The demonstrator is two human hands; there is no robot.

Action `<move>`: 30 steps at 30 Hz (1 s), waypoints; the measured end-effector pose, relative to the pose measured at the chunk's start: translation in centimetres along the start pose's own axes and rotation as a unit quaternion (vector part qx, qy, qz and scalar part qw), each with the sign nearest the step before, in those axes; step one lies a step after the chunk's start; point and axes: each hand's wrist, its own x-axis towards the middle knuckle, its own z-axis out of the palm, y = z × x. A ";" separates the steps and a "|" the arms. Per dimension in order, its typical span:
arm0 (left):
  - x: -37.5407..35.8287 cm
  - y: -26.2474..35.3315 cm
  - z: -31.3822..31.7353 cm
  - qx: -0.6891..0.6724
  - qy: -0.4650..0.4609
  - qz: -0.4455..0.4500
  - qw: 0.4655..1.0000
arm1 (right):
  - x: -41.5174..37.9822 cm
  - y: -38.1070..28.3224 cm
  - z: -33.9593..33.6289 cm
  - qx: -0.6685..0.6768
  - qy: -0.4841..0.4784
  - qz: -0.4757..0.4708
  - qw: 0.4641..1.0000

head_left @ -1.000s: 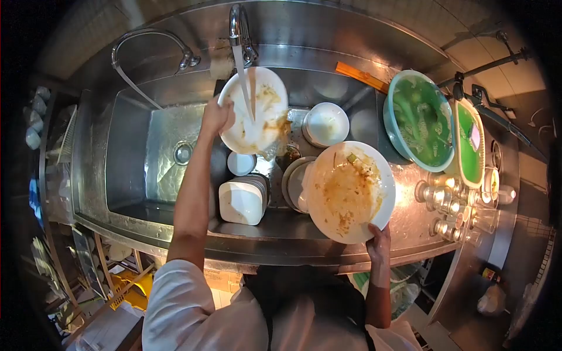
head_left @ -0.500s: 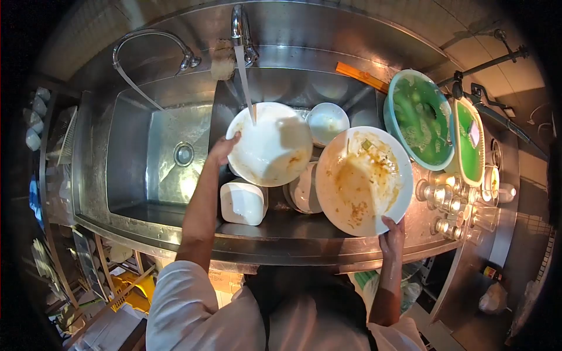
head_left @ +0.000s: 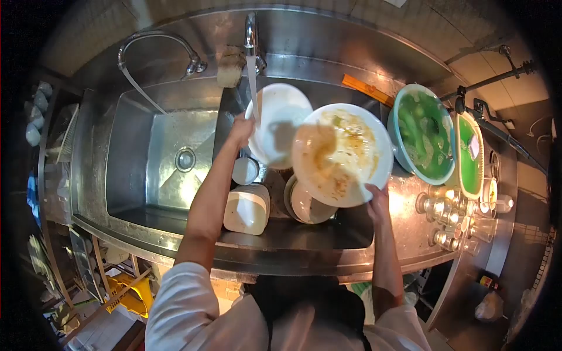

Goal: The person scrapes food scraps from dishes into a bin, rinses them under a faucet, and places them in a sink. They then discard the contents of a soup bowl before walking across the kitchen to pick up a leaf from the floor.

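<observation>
My left hand (head_left: 241, 130) grips the left rim of a white plate (head_left: 285, 111), tilted under the running tap (head_left: 252, 35). Closed on the lower right rim of a second white plate (head_left: 351, 169) is my right hand (head_left: 377, 199). Brown and yellow food residue smears this second plate, which overlaps the first one's right side. Beneath them in the right basin sit a squarish white dish (head_left: 247, 210), a small white cup or bowl (head_left: 245, 171) and stacked round plates (head_left: 310, 205), partly hidden.
Left of my arm is another steel basin (head_left: 181, 128) with a running curved tap (head_left: 158, 35). A round tub of green liquid (head_left: 421, 134), a smaller green-filled basket (head_left: 469, 152) and several glasses (head_left: 451, 213) stand on the right counter. An orange bar (head_left: 367, 89) lies behind.
The soiled plate in my right hand has moved left and up, over the first plate's edge. My left hand's plate has shifted up and tilted more steeply, uncovering a small white cup or bowl.
</observation>
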 end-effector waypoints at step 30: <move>-7.9 1.5 -6.1 -0.005 0.027 0.033 0.999 | 14.4 -7.5 22.7 -0.639 -0.289 -0.385 0.600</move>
